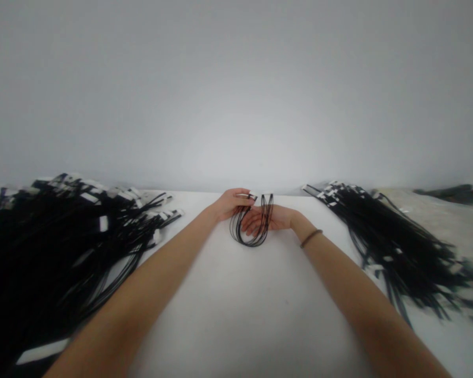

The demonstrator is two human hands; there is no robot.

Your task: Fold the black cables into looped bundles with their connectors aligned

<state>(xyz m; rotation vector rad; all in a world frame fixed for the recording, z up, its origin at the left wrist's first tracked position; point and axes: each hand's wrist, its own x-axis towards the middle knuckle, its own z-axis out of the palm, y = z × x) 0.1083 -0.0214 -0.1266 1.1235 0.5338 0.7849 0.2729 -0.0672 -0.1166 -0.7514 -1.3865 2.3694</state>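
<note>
Near the far edge of the white table, a bundle of thin black cables (253, 243) hangs in a U-shaped loop, its small connector ends upward. My left hand (236, 202) pinches one end of the bundle between its fingers. Just right of it is my right hand (264, 219), palm turned inward behind the loop, fingers spread and slightly curled. The cables pass in front of its palm and fingers, and I cannot make out a grip on them. A brown band circles the right wrist.
A large heap of black cables with white connectors (35, 252) covers the left side of the white table (228, 315). Another cable pile (394, 241) lies at the right, beside clear plastic bags (437, 215). A pale wall (236, 94) rises behind.
</note>
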